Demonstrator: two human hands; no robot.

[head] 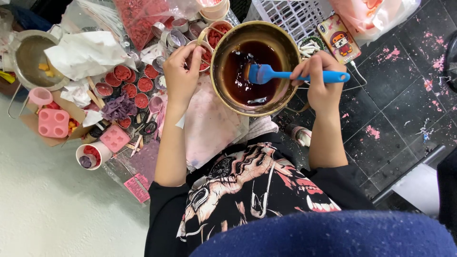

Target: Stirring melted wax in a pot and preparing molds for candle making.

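A round metal pot (pixel 223 45) with dark brown-red liquid stands in front of me. My right hand (pixel 318 76) grips the handle of a blue silicone spatula (pixel 266 74), whose blade dips into the liquid. My left hand (pixel 183 71) holds a small paper cup (pixel 205 53) with red filling at the pot's left rim.
Several small tins of red wax (pixel 128 81) crowd the tabletop to the left, with pink moulds (pixel 53 123), crumpled white paper (pixel 85 54) and another metal pot (pixel 28 57). A phone (pixel 339 39) lies beside a white basket (pixel 290 14). Dark spattered floor (pixel 404 109) at right.
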